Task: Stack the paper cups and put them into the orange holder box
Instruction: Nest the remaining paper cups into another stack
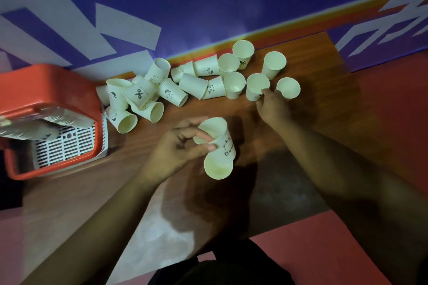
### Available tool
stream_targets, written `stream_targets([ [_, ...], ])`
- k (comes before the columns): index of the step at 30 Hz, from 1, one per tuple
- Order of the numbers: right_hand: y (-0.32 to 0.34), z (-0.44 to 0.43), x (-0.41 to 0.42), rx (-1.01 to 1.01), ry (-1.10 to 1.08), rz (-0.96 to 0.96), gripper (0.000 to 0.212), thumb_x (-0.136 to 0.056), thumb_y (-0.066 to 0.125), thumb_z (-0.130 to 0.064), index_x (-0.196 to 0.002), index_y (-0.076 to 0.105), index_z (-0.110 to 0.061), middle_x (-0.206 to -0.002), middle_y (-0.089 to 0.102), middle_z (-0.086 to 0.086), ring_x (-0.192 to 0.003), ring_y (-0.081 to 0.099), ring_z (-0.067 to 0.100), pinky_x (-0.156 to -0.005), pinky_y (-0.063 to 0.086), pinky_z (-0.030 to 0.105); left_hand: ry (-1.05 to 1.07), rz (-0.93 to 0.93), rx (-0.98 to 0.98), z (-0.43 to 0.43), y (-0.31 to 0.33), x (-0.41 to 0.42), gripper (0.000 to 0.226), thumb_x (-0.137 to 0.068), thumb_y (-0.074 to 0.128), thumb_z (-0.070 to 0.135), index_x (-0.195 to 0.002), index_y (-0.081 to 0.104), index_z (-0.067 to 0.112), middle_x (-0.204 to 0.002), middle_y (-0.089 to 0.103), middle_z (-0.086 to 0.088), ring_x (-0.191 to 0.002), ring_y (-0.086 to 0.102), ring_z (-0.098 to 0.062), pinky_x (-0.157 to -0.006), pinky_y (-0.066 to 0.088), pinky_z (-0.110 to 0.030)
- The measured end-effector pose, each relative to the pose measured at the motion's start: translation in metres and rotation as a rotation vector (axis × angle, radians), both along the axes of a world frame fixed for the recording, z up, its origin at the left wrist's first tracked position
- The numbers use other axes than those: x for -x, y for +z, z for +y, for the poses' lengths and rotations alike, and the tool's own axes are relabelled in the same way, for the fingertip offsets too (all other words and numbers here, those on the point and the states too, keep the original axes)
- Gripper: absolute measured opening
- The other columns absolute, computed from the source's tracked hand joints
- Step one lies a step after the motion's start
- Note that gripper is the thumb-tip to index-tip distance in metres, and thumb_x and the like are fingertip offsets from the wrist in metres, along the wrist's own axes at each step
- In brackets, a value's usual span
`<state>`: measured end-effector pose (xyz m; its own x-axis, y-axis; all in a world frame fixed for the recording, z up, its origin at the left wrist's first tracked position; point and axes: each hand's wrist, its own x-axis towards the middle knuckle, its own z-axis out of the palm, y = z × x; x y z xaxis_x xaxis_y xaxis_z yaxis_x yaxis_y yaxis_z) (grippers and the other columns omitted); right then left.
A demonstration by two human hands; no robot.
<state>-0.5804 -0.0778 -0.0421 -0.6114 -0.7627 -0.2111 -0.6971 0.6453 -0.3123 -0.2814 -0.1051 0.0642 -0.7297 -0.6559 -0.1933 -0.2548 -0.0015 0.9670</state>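
Observation:
My left hand [178, 148] grips a small stack of cream paper cups [218, 152] above the middle of the wooden table, the open mouth turned toward me. My right hand [273, 109] reaches to the upright cups at the right, its fingers pinching the rim of one cup [256, 88]; another upright cup [288, 88] stands just beside it. Several more cups lie tumbled in a pile [148, 95] at the left. The orange holder box [46, 90] sits at the table's left edge, with a sleeve of stacked cups [44, 122] lying in it.
Several upright cups [231, 65] stand along the back of the wooden table [312, 104], near the blue and white wall. The box has a white slatted bottom [67, 146]. Red floor lies to the right and at the front.

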Motion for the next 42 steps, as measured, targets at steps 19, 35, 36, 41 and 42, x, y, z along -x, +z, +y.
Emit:
stream_targets([
  [19,0.049,0.048,-0.040,0.475,0.038,-0.265,0.012,-0.082,0.077,-0.021,-0.088,0.070,-0.013,-0.110,0.049,0.004,-0.090,0.055,0.009,-0.081,0.046,0.011,-0.244,-0.339,0.390,0.036,-0.057,-0.011,0.083,-0.072,0.090,0.026,-0.145,0.050,0.025,-0.125,0.039,0.010,-0.122,0.035,-0.011,-0.105,0.030,-0.023],
  [35,0.104,0.094,-0.076,0.444,0.026,-0.870,0.058,-0.078,0.082,-0.019,-0.130,0.057,-0.021,-0.116,0.064,-0.006,-0.101,0.064,0.004,-0.077,0.054,0.016,-0.057,-0.276,-0.124,0.044,-0.081,0.018,0.064,-0.075,0.089,0.027,-0.121,0.046,0.025,-0.117,0.064,0.017,-0.108,0.064,-0.001,-0.093,0.056,-0.033],
  [36,0.104,0.094,-0.076,0.419,0.030,-0.873,0.066,-0.078,0.082,-0.021,-0.136,0.053,-0.024,-0.117,0.062,-0.007,-0.101,0.064,0.004,-0.076,0.053,0.015,-0.054,-0.244,-0.155,0.044,-0.077,0.017,0.061,-0.076,0.088,0.026,-0.124,0.049,0.026,-0.118,0.066,0.015,-0.109,0.063,0.000,-0.092,0.055,-0.030],
  [41,0.105,0.090,-0.082,0.311,0.041,-0.818,0.075,-0.079,0.078,-0.041,-0.144,0.043,-0.029,-0.115,0.063,-0.007,-0.103,0.060,0.001,-0.077,0.045,0.012,-0.030,-0.078,-0.321,0.044,-0.062,0.007,0.061,-0.075,0.080,0.039,-0.130,0.061,0.024,-0.122,0.072,-0.003,-0.112,0.069,-0.022,-0.096,0.056,-0.041],
  [42,0.104,0.088,-0.085,0.290,0.040,-0.821,0.074,-0.080,0.076,-0.045,-0.145,0.043,-0.029,-0.116,0.064,-0.006,-0.104,0.059,0.001,-0.081,0.044,0.014,-0.008,-0.045,-0.378,0.045,-0.060,0.004,0.059,-0.075,0.079,0.040,-0.129,0.063,0.022,-0.121,0.073,-0.007,-0.109,0.070,-0.027,-0.094,0.056,-0.044],
])
